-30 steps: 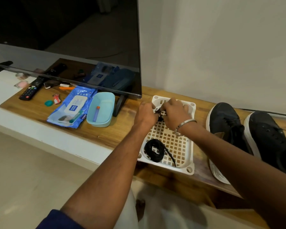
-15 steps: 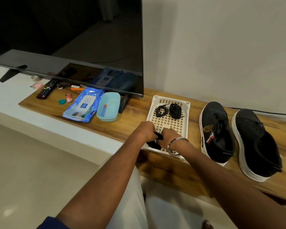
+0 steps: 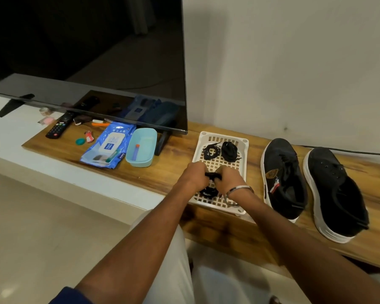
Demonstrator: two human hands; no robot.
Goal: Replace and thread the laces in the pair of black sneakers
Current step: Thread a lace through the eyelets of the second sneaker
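Both forearms reached forward from 6 o'clock and met over the near half of the white tray (image 3: 243, 143) on the counter (image 3: 173, 167). The left hand (image 3: 193, 177) and right hand (image 3: 228, 178) had fingers curled, together gripping a black lace (image 3: 213, 175) between them above the tray. Two more coiled laces (image 3: 229, 150) lay at the tray's 12 o'clock end. The sneakers (image 3: 283, 178) stood at 3 o'clock of the tray, side by side.

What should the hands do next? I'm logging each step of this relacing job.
Probably pull the black lace bundle apart: the left hand and right hand both grip it above the white tray, still coiled.
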